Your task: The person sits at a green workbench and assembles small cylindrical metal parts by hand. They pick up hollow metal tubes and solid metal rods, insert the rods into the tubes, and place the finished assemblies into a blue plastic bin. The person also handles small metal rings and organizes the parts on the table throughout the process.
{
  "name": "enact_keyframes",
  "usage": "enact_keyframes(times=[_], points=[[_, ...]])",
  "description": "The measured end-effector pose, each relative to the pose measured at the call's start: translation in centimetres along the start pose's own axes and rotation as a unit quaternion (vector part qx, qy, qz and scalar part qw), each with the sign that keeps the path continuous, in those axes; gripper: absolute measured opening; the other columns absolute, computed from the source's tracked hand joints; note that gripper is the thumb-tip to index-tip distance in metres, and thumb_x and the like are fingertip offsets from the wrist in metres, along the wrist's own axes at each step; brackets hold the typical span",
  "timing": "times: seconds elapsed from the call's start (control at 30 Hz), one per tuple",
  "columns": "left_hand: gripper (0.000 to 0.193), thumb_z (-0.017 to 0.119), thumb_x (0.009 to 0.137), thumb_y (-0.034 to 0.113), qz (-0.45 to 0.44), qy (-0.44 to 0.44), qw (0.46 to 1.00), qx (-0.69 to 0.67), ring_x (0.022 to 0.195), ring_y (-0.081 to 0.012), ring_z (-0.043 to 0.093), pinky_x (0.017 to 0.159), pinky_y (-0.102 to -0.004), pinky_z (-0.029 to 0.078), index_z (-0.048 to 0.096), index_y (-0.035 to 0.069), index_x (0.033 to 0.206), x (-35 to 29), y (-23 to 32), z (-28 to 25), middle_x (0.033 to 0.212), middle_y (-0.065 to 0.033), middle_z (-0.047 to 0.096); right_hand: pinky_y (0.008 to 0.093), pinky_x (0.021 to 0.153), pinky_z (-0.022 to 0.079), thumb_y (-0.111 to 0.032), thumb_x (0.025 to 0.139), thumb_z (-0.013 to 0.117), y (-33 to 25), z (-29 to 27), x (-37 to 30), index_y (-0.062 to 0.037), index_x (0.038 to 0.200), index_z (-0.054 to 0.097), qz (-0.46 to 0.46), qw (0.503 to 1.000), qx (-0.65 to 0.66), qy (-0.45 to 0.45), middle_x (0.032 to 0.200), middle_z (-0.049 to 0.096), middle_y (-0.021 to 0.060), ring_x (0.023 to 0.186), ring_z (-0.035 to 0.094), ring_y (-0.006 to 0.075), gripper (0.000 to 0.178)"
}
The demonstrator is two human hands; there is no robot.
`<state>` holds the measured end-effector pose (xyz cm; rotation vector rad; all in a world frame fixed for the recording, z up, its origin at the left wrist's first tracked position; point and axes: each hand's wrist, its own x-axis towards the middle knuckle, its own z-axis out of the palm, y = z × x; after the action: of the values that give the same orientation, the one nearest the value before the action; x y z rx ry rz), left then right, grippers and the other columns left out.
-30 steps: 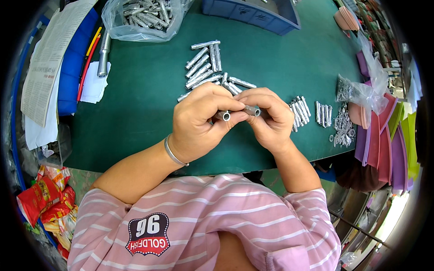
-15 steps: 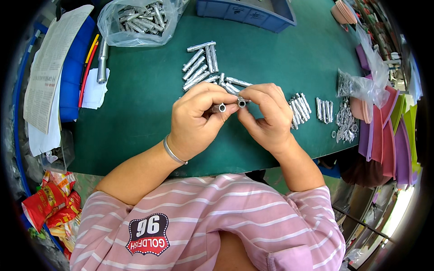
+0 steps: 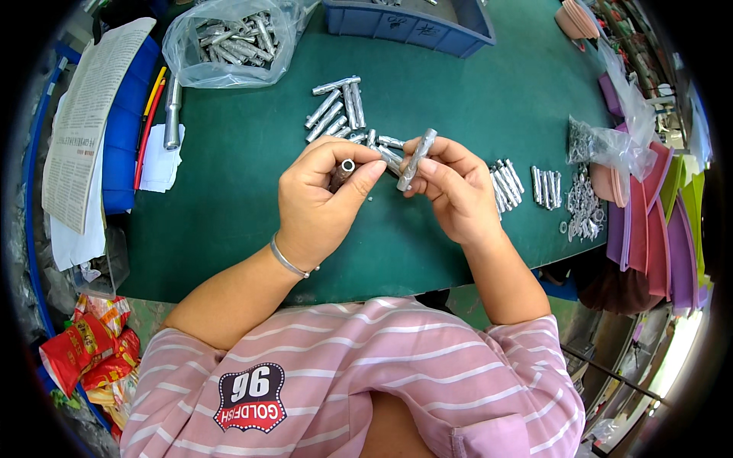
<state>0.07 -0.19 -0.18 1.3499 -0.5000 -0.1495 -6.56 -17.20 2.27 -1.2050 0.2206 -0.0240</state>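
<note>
My left hand [image 3: 324, 187] is closed round a metal tube [image 3: 347, 166], whose hollow end points up and toward me. In my right hand [image 3: 454, 187] a second metal tube [image 3: 417, 159] is pinched between thumb and fingers, tilted, with its dull silver side showing. The two hands are apart, just above the green table. Beyond them lies a loose group of similar metal tubes [image 3: 324, 120], partly hidden by my fingers. To the right of my right hand, more tubes [image 3: 507, 185] lie side by side in a row.
A clear plastic bag [image 3: 229, 72] of tubes stands at the far left, and a blue bin [image 3: 408, 29] at the back. Farther right are a short tube row [image 3: 546, 188] and small metal rings [image 3: 586, 212]. A long metal socket [image 3: 172, 114] lies beside pencils [image 3: 145, 133].
My hands have moved slightly apart. The right hand has turned its tube from end-on to lengthwise, while the left still holds its own.
</note>
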Motion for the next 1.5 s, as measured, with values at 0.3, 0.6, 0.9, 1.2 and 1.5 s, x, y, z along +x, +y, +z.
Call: enact_keyframes(times=[0.3,0.6,0.9,1.2,1.5], points=[[0.008,0.068,0.082,0.000,-0.019,0.001,1.000,-0.022,0.064,-0.0024,0.046,0.055,-0.0165,0.038,0.064,0.000,0.089,-0.1,0.2,0.1,0.085,-0.0007,0.056,0.0242,0.069,0.049,-0.014,0.091,0.059,0.7,-0.7,0.0,0.0025,0.116,0.057,0.035,0.995,0.075,-0.048,0.097,0.064,0.0081,0.084,0.060,0.0127,0.030],[0.009,0.068,0.083,0.000,-0.020,0.000,0.999,-0.025,0.064,-0.0025,0.047,0.055,-0.0163,0.038,0.063,-0.001,0.091,-0.1,0.2,0.0,0.086,-0.0013,0.056,0.0238,0.071,0.048,-0.014,0.093,0.057,0.9,-0.9,-0.1,0.0021,0.118,0.056,0.019,0.996,0.064,-0.061,0.099,0.064,0.0078,0.087,0.059,0.0129,0.031],[0.025,0.051,0.095,0.009,-0.165,0.108,0.957,-0.214,0.078,-0.0106,0.056,0.069,-0.0244,0.049,0.049,-0.003,0.117,1.0,0.0,-0.4,0.099,-0.0090,0.055,0.0212,0.049,0.046,-0.016,0.085,0.065,-2.0,-1.0,2.2,0.0026,0.100,0.063,0.172,0.982,-0.073,0.000,0.075,0.062,0.0031,0.061,0.059,0.0095,0.025],[0.025,0.053,0.095,0.011,-0.139,0.182,0.952,-0.205,0.083,-0.0127,0.058,0.077,-0.0270,0.050,0.052,-0.002,0.116,2.0,0.1,-1.0,0.095,-0.0068,0.057,0.0281,0.073,0.056,-0.004,0.090,0.051,-10.5,-0.4,11.0,0.0133,0.114,0.051,-0.205,0.968,-0.043,0.139,0.094,0.067,0.0186,0.087,0.065,0.0197,0.030],[0.023,0.046,0.098,0.018,-0.133,0.216,0.921,-0.296,0.085,-0.0142,0.057,0.076,-0.0293,0.047,0.048,0.002,0.115,2.4,0.4,-2.0,0.095,-0.0070,0.057,0.0384,0.079,0.049,-0.001,0.079,0.059,-1.6,2.0,13.1,-0.0024,0.094,0.069,-0.296,0.756,-0.577,-0.088,0.092,0.065,0.0138,0.089,0.059,0.0349,0.018]])
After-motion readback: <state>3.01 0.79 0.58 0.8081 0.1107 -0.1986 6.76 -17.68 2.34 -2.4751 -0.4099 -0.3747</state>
